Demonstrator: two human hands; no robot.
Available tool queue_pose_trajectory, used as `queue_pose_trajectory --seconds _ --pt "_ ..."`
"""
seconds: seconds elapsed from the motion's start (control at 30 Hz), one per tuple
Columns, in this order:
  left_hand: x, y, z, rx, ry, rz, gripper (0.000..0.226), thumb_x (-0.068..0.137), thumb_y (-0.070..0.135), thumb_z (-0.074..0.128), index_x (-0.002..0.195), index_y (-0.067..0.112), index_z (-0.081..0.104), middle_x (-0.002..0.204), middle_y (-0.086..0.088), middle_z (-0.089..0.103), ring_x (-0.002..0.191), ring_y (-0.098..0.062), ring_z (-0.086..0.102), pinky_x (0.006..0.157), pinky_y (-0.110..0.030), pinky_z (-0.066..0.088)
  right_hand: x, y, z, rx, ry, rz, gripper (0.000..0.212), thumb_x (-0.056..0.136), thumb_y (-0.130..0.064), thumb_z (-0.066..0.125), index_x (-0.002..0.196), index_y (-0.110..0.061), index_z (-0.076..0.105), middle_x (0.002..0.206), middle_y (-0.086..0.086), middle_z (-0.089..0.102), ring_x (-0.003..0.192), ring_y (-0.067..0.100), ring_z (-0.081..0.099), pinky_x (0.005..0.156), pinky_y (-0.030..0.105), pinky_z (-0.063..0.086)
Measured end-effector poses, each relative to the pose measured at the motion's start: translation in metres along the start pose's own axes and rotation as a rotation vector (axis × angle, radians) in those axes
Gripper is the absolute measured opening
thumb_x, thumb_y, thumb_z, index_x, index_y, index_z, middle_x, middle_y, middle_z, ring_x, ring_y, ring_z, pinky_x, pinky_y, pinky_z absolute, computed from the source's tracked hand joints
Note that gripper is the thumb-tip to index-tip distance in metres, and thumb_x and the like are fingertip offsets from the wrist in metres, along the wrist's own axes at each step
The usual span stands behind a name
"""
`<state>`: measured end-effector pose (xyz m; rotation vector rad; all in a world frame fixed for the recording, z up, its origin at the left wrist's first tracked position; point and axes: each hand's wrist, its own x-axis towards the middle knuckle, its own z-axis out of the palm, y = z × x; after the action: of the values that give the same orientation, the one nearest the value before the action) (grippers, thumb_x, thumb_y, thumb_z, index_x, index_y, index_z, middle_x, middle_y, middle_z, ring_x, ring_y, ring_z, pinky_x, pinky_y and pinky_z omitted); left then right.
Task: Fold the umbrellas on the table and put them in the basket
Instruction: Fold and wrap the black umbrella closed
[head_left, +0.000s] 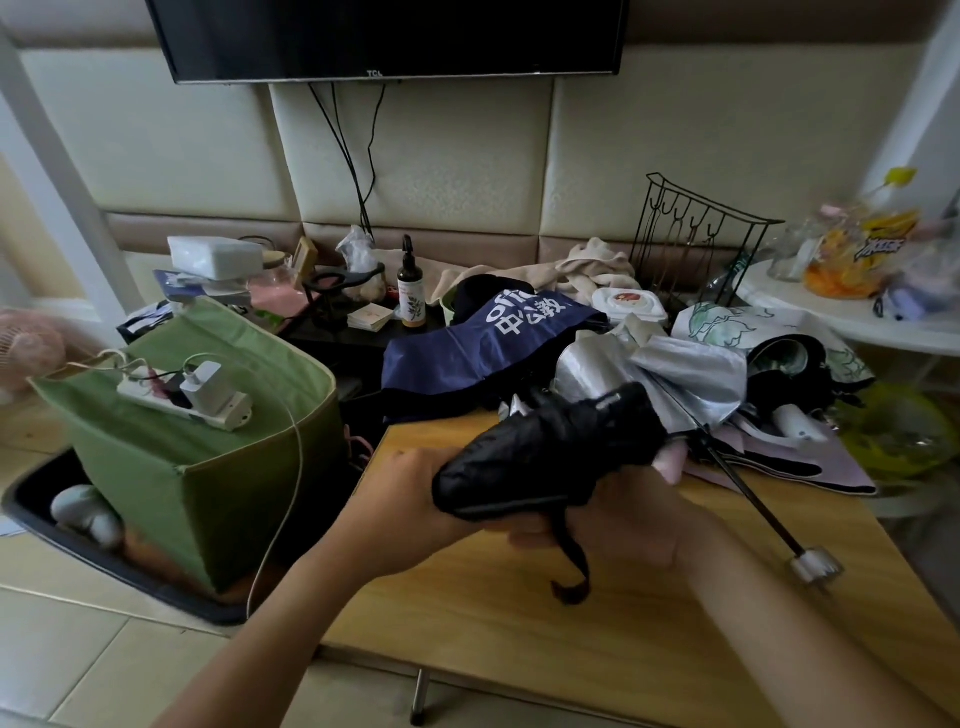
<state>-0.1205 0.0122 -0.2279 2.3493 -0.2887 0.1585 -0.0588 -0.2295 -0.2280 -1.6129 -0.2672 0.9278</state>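
Note:
A rolled black umbrella (550, 452) lies across both my hands above the wooden table (519, 623). My left hand (410, 499) grips its near end. My right hand (623, 519) holds it from below, fingers curled round the far part; its black strap (574, 566) dangles down. Behind lie a navy umbrella (483, 338) with white lettering, a silver umbrella (660, 374) with its shaft and metal handle (815, 564) sticking out, and a white leaf-print umbrella (753, 325). A green fabric basket (208, 467) stands on the floor at left.
A power strip with a charger (192, 397) and cable lies on top of the green basket, which sits in a black tray (62, 525). Bottles, boxes and cloth crowd the back. A black wire rack (696, 239) stands at the right rear beside a white side table (852, 317).

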Motion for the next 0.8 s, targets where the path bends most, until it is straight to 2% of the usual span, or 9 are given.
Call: queue_pose_trajectory --seconds 0.07,0.17,0.23,0.3,0.37,0.47,0.53,0.67,0.8 --pt "0.001 -0.003 0.005 -0.092 -0.010 -0.121 0.039 0.068 0.057 0.073 0.084 0.022 0.067 0.071 -0.004 0.067 0.061 -0.022 0.062 0.054 -0.040 0.046 0.014 0.006 0.006 0.328 -0.116 -0.057 0.095 0.094 -0.082 0.024 0.141 -0.006 0.057 0.126 0.037 0.059 0.105 0.049 0.063 0.093 0.057 0.047" --pt "0.002 -0.010 0.011 -0.201 -0.030 -0.329 0.025 0.076 0.033 0.078 0.091 0.016 0.067 0.065 -0.006 0.061 0.057 -0.024 0.054 0.056 -0.037 0.042 0.027 0.013 0.009 0.474 -0.075 -0.111 0.065 0.099 -0.065 0.037 0.108 -0.009 0.068 0.095 0.020 0.064 0.057 0.024 0.053 0.062 0.036 0.040" --pt "0.003 -0.012 0.012 -0.338 -0.052 -0.457 0.019 0.080 0.020 0.078 0.094 0.014 0.066 0.064 -0.004 0.057 0.055 -0.019 0.050 0.055 -0.035 0.041 0.028 0.015 0.011 0.380 -0.034 -0.102 0.056 0.102 -0.058 0.042 0.111 -0.006 0.062 0.083 0.013 0.059 0.046 0.013 0.034 0.051 0.028 0.031" --pt "0.004 -0.011 0.012 -0.476 -0.068 -0.571 0.022 0.082 0.013 0.077 0.098 0.008 0.063 0.064 -0.004 0.054 0.050 -0.016 0.044 0.051 -0.032 0.036 0.024 0.011 0.012 0.187 0.011 -0.074 0.043 0.102 -0.044 0.057 0.120 -0.005 0.058 0.081 0.006 0.061 0.048 0.008 0.025 0.043 0.020 0.023" --pt "0.005 -0.010 0.011 -0.591 -0.064 -0.669 0.027 0.085 0.012 0.077 0.105 0.003 0.061 0.064 -0.005 0.052 0.047 -0.016 0.040 0.047 -0.029 0.034 0.017 0.011 0.015 -0.098 0.143 -0.075 0.035 0.096 -0.036 0.069 0.121 -0.012 0.059 0.079 -0.002 0.064 0.048 0.008 0.031 0.042 0.020 0.024" --pt "0.006 -0.008 0.004 -0.731 -0.058 -0.777 0.027 0.087 0.013 0.075 0.108 0.003 0.061 0.065 -0.004 0.053 0.046 -0.016 0.041 0.045 -0.026 0.034 0.016 0.017 0.022 -0.454 0.355 -0.181 0.024 0.090 -0.047 0.075 0.101 -0.030 0.063 0.072 -0.005 0.066 0.047 0.010 0.046 0.045 0.023 0.034" --pt "0.006 -0.006 -0.001 -0.794 -0.084 -0.798 0.020 0.088 0.014 0.073 0.103 0.006 0.062 0.065 -0.004 0.053 0.047 -0.015 0.040 0.044 -0.024 0.034 0.019 0.020 0.022 -0.528 0.486 -0.272 0.023 0.090 -0.053 0.070 0.091 -0.031 0.063 0.073 -0.003 0.068 0.054 0.010 0.055 0.051 0.025 0.037" --pt "0.003 -0.006 -0.006 -0.829 -0.118 -0.789 0.017 0.089 0.014 0.072 0.099 0.008 0.060 0.066 -0.004 0.053 0.047 -0.015 0.040 0.043 -0.023 0.034 0.021 0.017 0.017 -0.552 0.536 -0.354 0.033 0.102 -0.046 0.057 0.079 -0.024 0.067 0.062 -0.004 0.058 0.048 0.004 0.044 0.051 0.024 0.032" --pt "0.003 -0.007 -0.006 -0.860 -0.138 -0.806 0.015 0.089 0.015 0.071 0.092 0.010 0.058 0.065 -0.002 0.052 0.047 -0.014 0.039 0.044 -0.022 0.034 0.017 0.019 0.011 -0.634 0.580 -0.300 0.027 0.093 -0.050 0.069 0.085 -0.027 0.059 0.073 -0.008 0.063 0.055 -0.001 0.053 0.050 0.016 0.035"
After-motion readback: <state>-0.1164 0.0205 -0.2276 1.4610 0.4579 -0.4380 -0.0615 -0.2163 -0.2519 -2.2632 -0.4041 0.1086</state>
